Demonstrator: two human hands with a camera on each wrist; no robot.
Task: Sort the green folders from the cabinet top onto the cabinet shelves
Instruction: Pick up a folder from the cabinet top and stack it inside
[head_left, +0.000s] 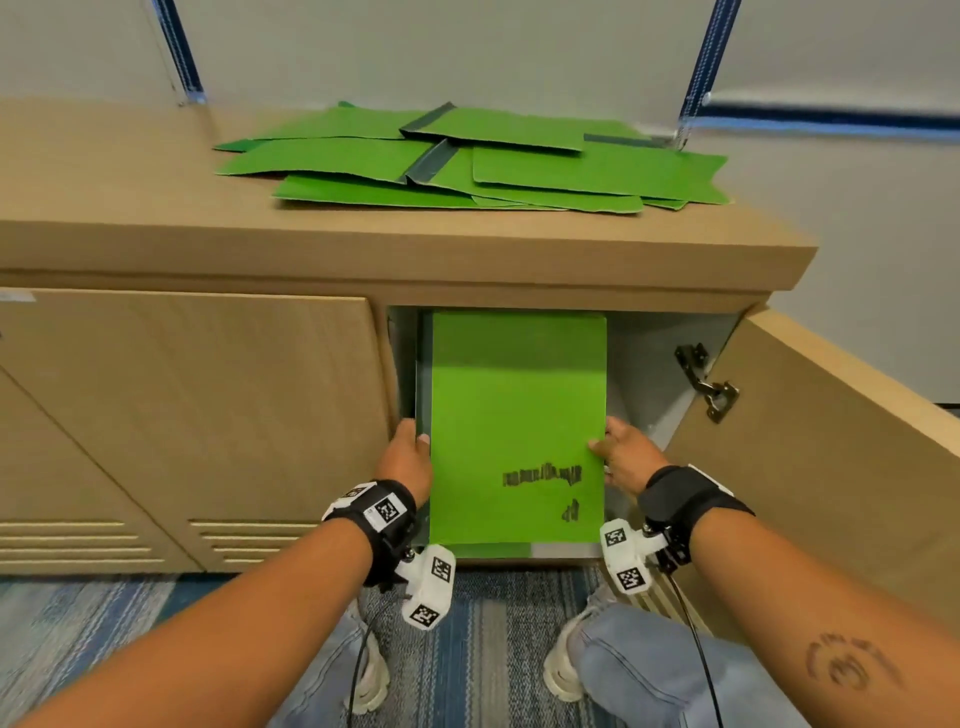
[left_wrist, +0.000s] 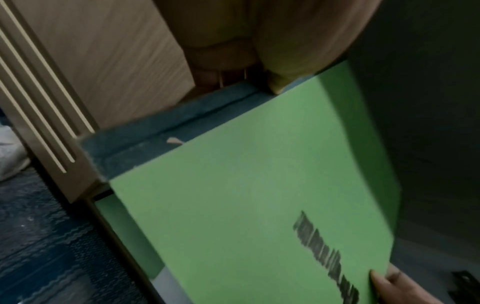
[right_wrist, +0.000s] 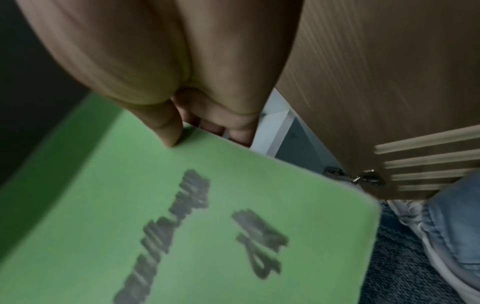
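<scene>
2 hands, left hand (head_left: 408, 457) and right hand (head_left: 621, 457), gripping green folder (head_left: 517, 421), long axis into cabinet opening (head_left: 660, 364).

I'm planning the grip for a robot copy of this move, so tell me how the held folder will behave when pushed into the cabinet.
Probably fairly stiff: the folder stays flat though the left hand and right hand hold only its side edges. Likely light, since a thumb-and-finger pinch carries it. Its smooth cover may slide easily on the shelf.
</scene>
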